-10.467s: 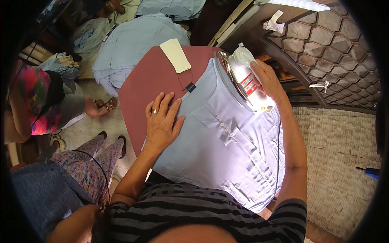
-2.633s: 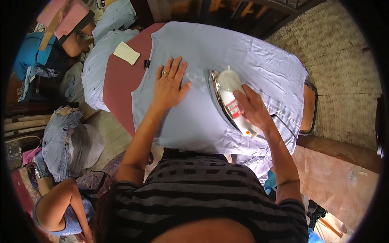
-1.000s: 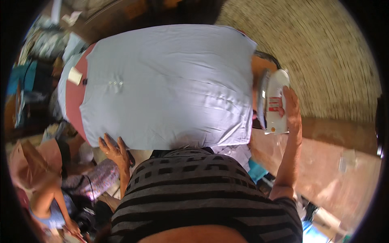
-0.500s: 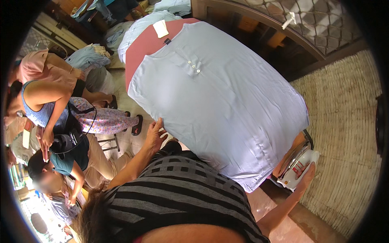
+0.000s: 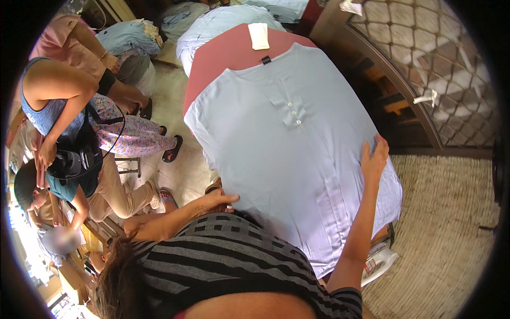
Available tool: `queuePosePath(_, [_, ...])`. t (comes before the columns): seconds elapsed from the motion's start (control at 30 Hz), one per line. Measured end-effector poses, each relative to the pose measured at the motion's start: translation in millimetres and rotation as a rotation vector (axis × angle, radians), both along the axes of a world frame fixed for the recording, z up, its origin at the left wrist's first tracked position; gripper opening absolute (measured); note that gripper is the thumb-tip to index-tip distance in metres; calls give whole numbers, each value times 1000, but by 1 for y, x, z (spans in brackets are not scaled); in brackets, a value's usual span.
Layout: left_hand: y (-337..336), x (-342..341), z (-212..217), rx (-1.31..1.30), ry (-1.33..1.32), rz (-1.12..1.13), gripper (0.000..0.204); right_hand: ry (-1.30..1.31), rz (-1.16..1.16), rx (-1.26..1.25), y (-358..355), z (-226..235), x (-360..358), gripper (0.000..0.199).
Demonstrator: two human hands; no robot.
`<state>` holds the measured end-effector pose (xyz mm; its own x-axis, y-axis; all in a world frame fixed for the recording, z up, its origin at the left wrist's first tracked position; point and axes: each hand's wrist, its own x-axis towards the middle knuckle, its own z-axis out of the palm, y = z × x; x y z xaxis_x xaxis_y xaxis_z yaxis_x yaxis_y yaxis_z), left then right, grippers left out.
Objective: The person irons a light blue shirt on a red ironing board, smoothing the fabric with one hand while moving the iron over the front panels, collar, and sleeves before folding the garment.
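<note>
A pale blue shirt [image 5: 265, 138] with a short buttoned neck opening lies spread over a red-covered ironing board [image 5: 212, 61]. At its near left edge is my left hand [image 5: 217, 202], thumb over the cloth and fingers curled at the edge, closed on the shirt. My right hand [image 5: 375, 159] rests on the shirt's right side, open with fingers stretched out. A white iron [image 5: 380, 266] stands past the near right end of the board, partly hidden by my right forearm and the shirt.
Folded blue garments [image 5: 228, 26] are heaped beyond the board. A dark frame with a lattice screen [image 5: 419, 69] rises at the right, above a woven mat [image 5: 441, 212]. Several people are at the left, one in patterned trousers [image 5: 133, 133] close to the board.
My right hand has let go of the iron and moved up onto the shirt's right side. The left hand has slid along the near edge toward me. The view has shifted.
</note>
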<state>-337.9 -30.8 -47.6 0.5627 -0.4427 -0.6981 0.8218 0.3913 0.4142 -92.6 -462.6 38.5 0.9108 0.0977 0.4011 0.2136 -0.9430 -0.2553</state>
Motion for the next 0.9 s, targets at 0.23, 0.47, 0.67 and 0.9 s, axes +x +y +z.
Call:
queuePosePath(0.23, [41, 15, 64, 163, -239, -157, 51, 483, -271, -59, 24, 6, 100, 52])
queuePosePath(0.47, [75, 93, 131, 52, -587, -63, 41, 63, -89, 131, 21, -24, 109, 28])
queuePosePath(0.67, [98, 128, 207, 202, -849, 105, 58, -103, -172, 221, 28, -21, 92, 15])
queuePosePath(0.9, [167, 111, 172, 284, -1356, 599, 58, -125, -261, 55, 46, -21, 37, 50])
